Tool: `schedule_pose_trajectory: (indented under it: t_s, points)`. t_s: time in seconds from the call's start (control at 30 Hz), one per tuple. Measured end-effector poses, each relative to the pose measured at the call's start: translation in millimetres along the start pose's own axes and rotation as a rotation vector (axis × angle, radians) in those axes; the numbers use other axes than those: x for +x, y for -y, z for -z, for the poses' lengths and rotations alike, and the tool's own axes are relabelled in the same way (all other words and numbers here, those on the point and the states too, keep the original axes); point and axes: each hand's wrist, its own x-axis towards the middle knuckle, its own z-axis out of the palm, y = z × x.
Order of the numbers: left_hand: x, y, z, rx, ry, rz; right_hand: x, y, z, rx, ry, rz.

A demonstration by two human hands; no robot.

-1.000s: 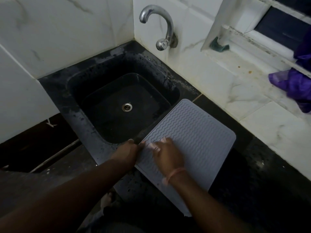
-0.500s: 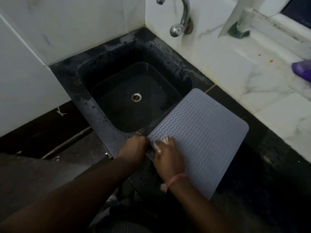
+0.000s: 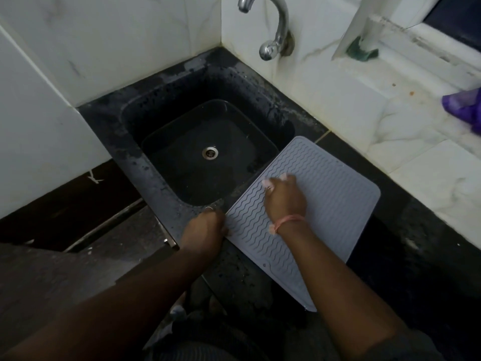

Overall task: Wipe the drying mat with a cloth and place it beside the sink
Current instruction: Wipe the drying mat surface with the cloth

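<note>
Most of the task looked done: the grey drying mat (image 3: 325, 204) lay on the counter (image 3: 416, 256) just beside the sink (image 3: 145, 162). Left hand (image 3: 204, 234) gripped its corner; right hand (image 3: 285, 198) pressed on it, whether holding a cloth I cannot tell.

both bare arms reaching forward, left hand (image 3: 204, 229) curled at the drying mat (image 3: 325, 194) near corner, gripping its edge, right hand (image 3: 283, 198) fingers down on the mat's ridged top, pink band round that wrist

White marble-veined wall tiles (image 3: 117, 43) behind dark stone counter (image 3: 416, 256). Chrome wall tap (image 3: 276, 29) in corner. White window frame (image 3: 385, 27) upper right, above stained sill ledge (image 3: 377, 82). Dim lighting throughout.
</note>
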Motion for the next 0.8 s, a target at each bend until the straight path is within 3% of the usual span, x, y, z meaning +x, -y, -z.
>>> schedule_pose_trajectory:
  t_s: [0.17,0.33,0.47,0.57,0.67,0.8]
  points:
    - [-0.8,-3.8,5.3,0.087,-0.026,-0.022,-86.0,34.5,-15.6,0.092,0.192,0.201]
    - [1.6,-4.4,7.1,0.065,0.016,-0.003,-40.3,13.4,-15.5,0.086,0.153,0.239]
    - [2.6,-4.2,4.1,0.051,0.026,0.021,29.9,-5.8,-7.7,0.027,0.008,0.062]
    - [4.6,-4.0,6.1,0.053,0.027,0.034,49.2,-6.8,-2.8,-0.026,-0.014,-0.04]
    - [4.1,-3.5,7.7,0.08,0.018,0.041,18.6,6.0,-2.8,-0.003,0.012,0.064]
    - [6.8,-7.0,12.6,0.117,-0.022,0.082,-68.1,29.9,-11.0,0.116,0.186,0.224]
